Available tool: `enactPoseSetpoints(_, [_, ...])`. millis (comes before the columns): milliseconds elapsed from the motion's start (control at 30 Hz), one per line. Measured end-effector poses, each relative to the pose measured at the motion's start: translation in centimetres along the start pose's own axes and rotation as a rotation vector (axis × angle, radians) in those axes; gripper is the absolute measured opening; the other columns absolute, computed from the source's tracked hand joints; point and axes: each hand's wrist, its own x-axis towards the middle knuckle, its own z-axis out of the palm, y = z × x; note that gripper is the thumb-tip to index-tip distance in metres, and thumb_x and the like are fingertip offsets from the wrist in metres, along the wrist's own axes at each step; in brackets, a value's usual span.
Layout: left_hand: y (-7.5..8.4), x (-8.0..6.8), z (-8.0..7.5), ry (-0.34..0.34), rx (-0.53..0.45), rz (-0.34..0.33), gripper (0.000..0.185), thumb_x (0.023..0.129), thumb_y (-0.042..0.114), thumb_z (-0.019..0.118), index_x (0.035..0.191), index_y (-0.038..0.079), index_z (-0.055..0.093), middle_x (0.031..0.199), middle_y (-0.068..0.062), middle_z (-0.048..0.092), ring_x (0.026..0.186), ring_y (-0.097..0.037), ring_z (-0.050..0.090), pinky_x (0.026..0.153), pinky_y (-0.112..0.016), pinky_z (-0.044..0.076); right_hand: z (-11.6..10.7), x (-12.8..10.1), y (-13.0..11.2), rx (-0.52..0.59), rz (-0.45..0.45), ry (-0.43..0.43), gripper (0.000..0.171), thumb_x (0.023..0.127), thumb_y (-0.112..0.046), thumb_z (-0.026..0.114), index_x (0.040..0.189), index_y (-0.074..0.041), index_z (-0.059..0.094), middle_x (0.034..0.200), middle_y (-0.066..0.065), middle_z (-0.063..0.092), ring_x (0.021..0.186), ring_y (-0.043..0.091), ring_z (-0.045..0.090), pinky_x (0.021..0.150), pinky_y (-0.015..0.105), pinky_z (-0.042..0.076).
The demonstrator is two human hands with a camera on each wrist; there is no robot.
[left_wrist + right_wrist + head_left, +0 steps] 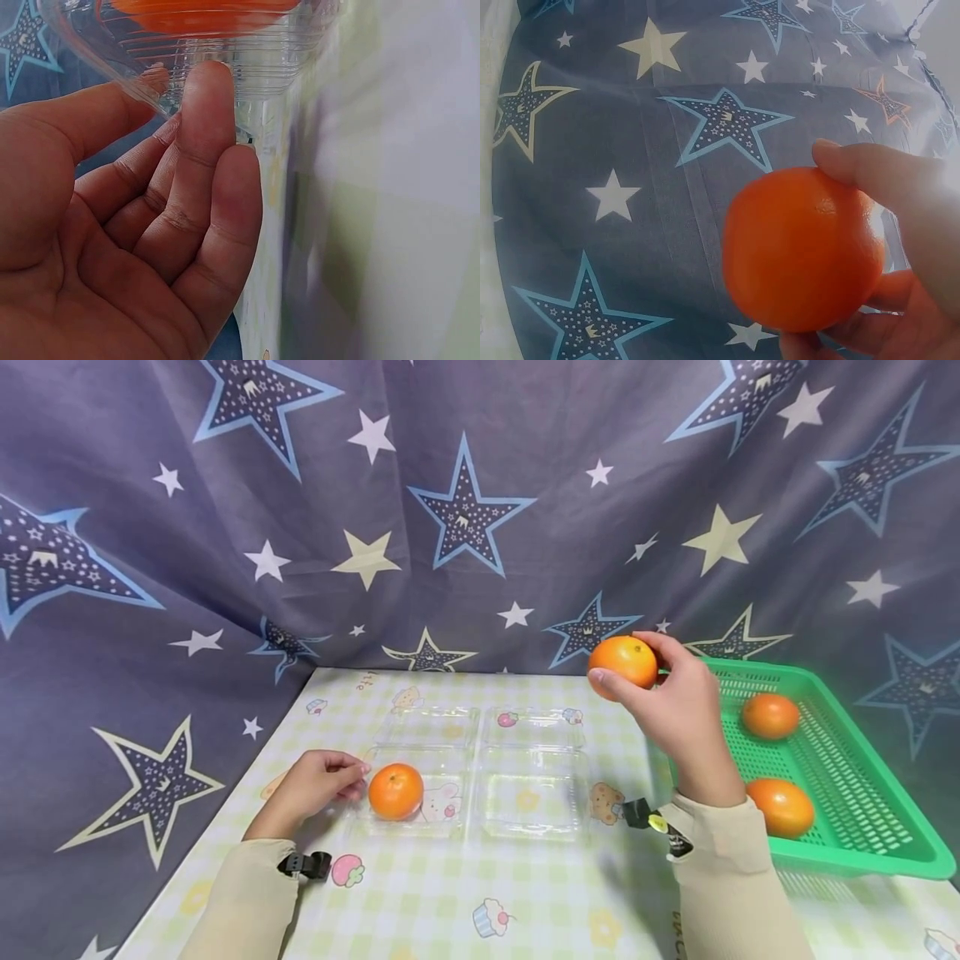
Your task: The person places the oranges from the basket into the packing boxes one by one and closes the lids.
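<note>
My right hand (628,653) holds an orange (619,665) in the air, between the clear tray and the green basket. Its fingers (877,176) wrap the orange (799,251) from the right and from below. The clear plastic tray (532,793) with its compartments lies at the table's middle. A second orange (395,791) sits in the front left compartment. My left hand (351,777) rests on the table at the tray's left side. Its relaxed fingertips (210,90) touch the tray's ribbed wall (262,60), and the orange (202,15) shows through the plastic.
A green slotted basket (855,793) stands at the right with two oranges (770,716) (780,807) in it. A star-patterned cloth (465,510) hangs behind and left of the table. The checked tablecloth (465,893) covers the table.
</note>
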Motion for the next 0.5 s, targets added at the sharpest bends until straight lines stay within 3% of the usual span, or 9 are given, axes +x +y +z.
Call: enactPoseSetpoints(500, [0.01,-0.05,0.07,-0.005,0.001,0.006,0.033,0.1,0.027,0.071,0.112,-0.003,0.072,0.087,-0.011,0.076,0.074,-0.022,0.072,0.07,-0.031,0.062,0.81,-0.62,-0.44,-0.031,-0.037,-0.051,0.074,0.079,-0.059,0.083,0.139,-0.022,0.062,0.123,0.005,0.068,0.097,0.028,0.064,0.076,0.039,0.053])
